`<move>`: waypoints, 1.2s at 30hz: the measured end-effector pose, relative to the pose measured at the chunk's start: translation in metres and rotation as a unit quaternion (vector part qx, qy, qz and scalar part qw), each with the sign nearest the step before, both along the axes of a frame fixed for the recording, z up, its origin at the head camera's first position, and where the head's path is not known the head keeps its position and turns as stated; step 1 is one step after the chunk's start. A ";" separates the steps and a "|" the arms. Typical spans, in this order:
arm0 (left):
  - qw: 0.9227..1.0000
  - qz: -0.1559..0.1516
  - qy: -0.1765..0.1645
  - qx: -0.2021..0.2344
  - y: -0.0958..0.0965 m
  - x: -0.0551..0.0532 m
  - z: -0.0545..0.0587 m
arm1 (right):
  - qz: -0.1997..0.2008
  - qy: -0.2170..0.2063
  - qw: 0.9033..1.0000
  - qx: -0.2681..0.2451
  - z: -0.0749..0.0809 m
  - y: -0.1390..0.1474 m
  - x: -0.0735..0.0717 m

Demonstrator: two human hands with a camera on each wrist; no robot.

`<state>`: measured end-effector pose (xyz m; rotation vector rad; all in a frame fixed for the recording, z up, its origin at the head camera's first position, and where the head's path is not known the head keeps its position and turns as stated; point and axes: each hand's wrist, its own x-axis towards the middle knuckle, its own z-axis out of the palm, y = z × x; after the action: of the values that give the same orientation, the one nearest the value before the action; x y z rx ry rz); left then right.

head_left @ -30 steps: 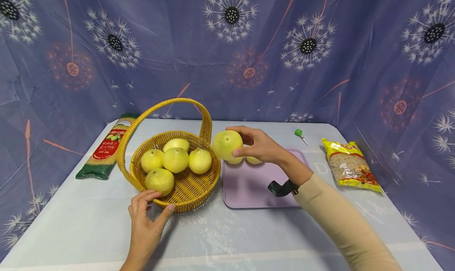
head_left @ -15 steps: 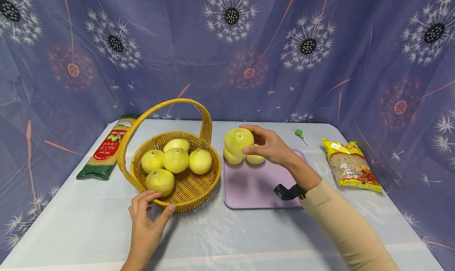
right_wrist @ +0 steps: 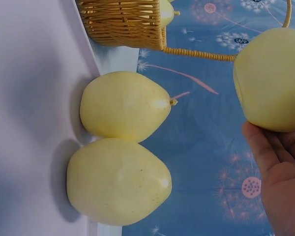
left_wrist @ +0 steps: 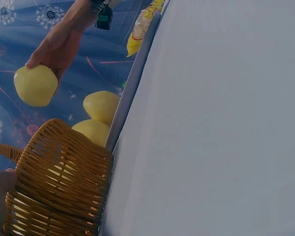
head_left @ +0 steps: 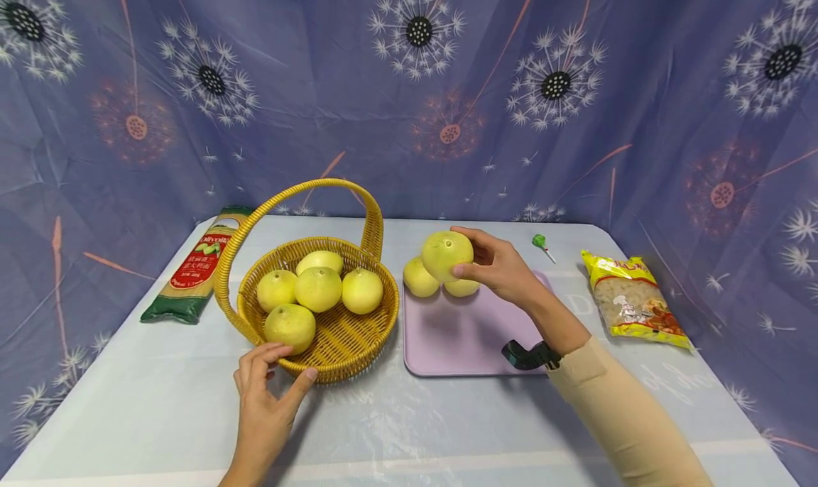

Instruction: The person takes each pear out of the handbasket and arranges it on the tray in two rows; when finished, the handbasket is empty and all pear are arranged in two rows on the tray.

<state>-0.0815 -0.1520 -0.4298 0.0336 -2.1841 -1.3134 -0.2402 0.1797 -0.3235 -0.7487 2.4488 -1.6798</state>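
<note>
My right hand (head_left: 501,263) grips a pale yellow melon (head_left: 447,256), thumb at the front and fingers behind, and holds it over the back left of a lilac tray (head_left: 460,338). On that tray two more melons (right_wrist: 123,105) lie side by side, stems up; the right wrist view has them turned sideways. My left hand (head_left: 265,402) holds the near rim of a yellow wicker basket (head_left: 345,366). Its thumb and fingers are spread along the rim. Inside the basket sit several melons (head_left: 317,289), and the front right of its woven floor shows bare.
Behind the basket's left side lies a green and red pasta bag (head_left: 198,260). A green lollipop (head_left: 540,241) is at the back right, with a yellow snack bag (head_left: 633,299) further right. The tall basket handle (head_left: 307,185) arches over the basket. A patterned curtain (head_left: 409,104) stands behind the table.
My right hand has carried the melon rightward from beside the basket's rim to over the tray, uncovering the left tray melon. My left hand stays at the basket rim.
</note>
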 end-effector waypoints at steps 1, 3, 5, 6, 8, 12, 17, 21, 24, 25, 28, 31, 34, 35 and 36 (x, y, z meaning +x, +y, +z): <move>1.000 0.000 0.003 0.000 0.000 0.000 0.000 | -0.004 0.002 1.000 0.000 -0.001 0.001 0.000; 1.000 0.000 0.009 -0.001 0.001 0.000 0.000 | -0.012 0.003 1.000 -0.003 -0.001 0.004 0.001; 1.000 0.000 0.010 -0.001 0.001 0.000 0.000 | -0.020 0.002 1.000 -0.007 -0.001 0.006 0.001; 1.000 0.000 0.009 0.000 0.001 0.000 0.000 | -0.024 0.002 1.000 -0.009 -0.002 0.008 0.001; 1.000 0.000 0.009 0.001 0.000 0.000 0.000 | -0.033 -0.002 0.999 -0.009 -0.003 0.010 0.001; 1.000 0.000 0.006 -0.001 0.000 0.000 -0.001 | -0.052 -0.007 0.999 -0.007 -0.004 0.017 0.000; 1.000 -0.001 0.004 -0.001 0.000 0.000 -0.001 | -0.067 -0.011 0.998 -0.019 -0.008 0.025 -0.002; 1.000 -0.001 0.003 -0.001 0.000 -0.001 -0.002 | -0.078 -0.009 0.997 -0.026 -0.011 0.030 -0.003; 1.000 -0.001 0.005 -0.002 -0.001 -0.001 -0.003 | -0.087 -0.008 0.996 -0.032 -0.014 0.034 -0.003; 1.000 -0.001 0.006 -0.002 -0.001 -0.001 -0.003 | -0.090 -0.008 0.995 -0.033 -0.015 0.036 -0.004; 1.000 -0.001 0.006 0.000 -0.001 -0.001 -0.003 | -0.100 -0.011 0.994 -0.034 -0.018 0.040 -0.005; 1.000 -0.001 0.004 0.003 0.000 0.000 -0.001 | -0.110 -0.011 0.993 -0.035 -0.020 0.044 -0.007; 1.000 -0.001 0.006 0.002 0.000 0.000 0.000 | -0.119 -0.012 0.992 -0.038 -0.023 0.047 -0.008; 1.000 -0.002 0.006 0.002 0.000 0.000 0.000 | -0.122 -0.012 0.992 -0.037 -0.024 0.048 -0.009; 1.000 -0.002 0.007 0.001 0.000 0.000 0.000 | -0.126 -0.012 0.991 -0.036 -0.026 0.049 -0.010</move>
<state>-0.0812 -0.1516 -0.4298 0.0214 -2.1717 -1.3151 -0.2497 0.2289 -0.3490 -0.4368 2.5679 -1.8567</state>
